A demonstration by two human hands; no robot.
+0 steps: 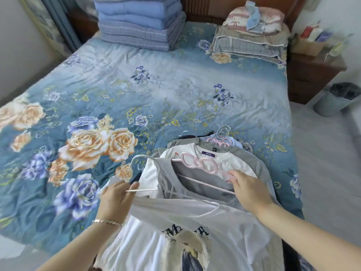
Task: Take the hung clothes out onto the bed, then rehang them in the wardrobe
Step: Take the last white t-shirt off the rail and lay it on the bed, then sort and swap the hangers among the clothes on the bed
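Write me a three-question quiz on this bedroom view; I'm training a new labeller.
1. True or false: the pile of hangered clothes lies on the floral bedspread.
2. The left hand grips: A) a white hanger, B) a pillow, C) a bin?
3. Fill in: the right hand holds a ____ looped hanger.
Key: 1 true; 2 A; 3 pink.

Bare bedspread (156, 90) is left open beyond the clothes pile (244, 159); farther beyond, 2 obstacles are met: stacked quilts (140, 22), stacked pillows (252, 38).
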